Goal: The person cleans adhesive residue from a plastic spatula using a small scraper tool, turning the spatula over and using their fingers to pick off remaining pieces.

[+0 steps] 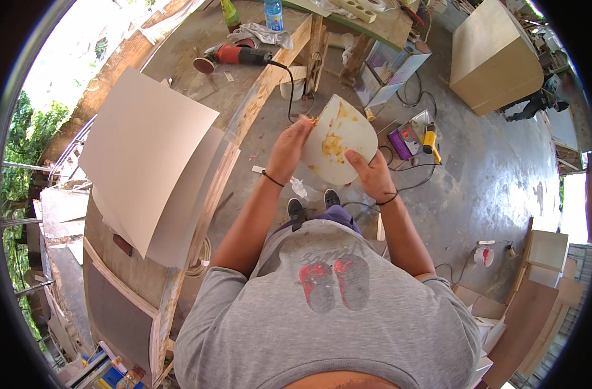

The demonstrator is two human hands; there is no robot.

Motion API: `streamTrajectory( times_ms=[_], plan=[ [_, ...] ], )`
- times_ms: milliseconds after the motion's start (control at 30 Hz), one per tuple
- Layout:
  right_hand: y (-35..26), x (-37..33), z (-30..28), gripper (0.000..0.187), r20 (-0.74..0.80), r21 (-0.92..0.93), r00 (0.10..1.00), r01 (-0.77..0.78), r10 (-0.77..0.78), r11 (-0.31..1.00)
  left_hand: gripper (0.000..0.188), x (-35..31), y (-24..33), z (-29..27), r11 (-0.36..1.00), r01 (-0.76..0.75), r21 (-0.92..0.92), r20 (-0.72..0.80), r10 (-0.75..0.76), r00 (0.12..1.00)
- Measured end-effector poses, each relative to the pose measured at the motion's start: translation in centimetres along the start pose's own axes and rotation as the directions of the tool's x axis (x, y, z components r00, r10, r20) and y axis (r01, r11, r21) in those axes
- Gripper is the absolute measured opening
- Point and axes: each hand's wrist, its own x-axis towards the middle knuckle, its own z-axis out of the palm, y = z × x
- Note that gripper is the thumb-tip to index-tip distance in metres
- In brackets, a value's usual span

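A white, roughly rounded sheet with a pointed top (318, 146), smeared with orange-brown residue, is held up in front of my body. My right hand (375, 176) grips its lower right edge, the thumb lying on the face and the fingers behind. At the sheet's upper left edge is my left hand (289, 149), its fingers drawn together. An orange-brown bit shows by those fingertips, too blurred to identify. Whether the left fingers also pinch the sheet is unclear.
On the workbench (172, 58) to my left lie large pale panels (146, 149) and a red-and-black angle grinder (237, 54). Cables cross the concrete floor, near a yellow-and-black power tool (430, 139) and a purple box (405, 142). A wooden cabinet (490, 58) stands far right.
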Motion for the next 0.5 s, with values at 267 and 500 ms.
streamTrajectory(
  times_ms=[267,500],
  plan=[
    [0.0,0.0,-0.3,0.026,0.049,0.027,0.998,0.035,-0.036,0.999,0.019,0.4,1.8,0.1,0.991,0.019,0.131,0.106,-0.033,0.994],
    [0.1,-0.4,0.3,0.027,0.059,-0.064,0.998,-0.010,0.014,0.998,0.020,0.5,-0.4,0.6,0.831,-0.166,0.531,-0.075,0.241,0.968]
  ],
)
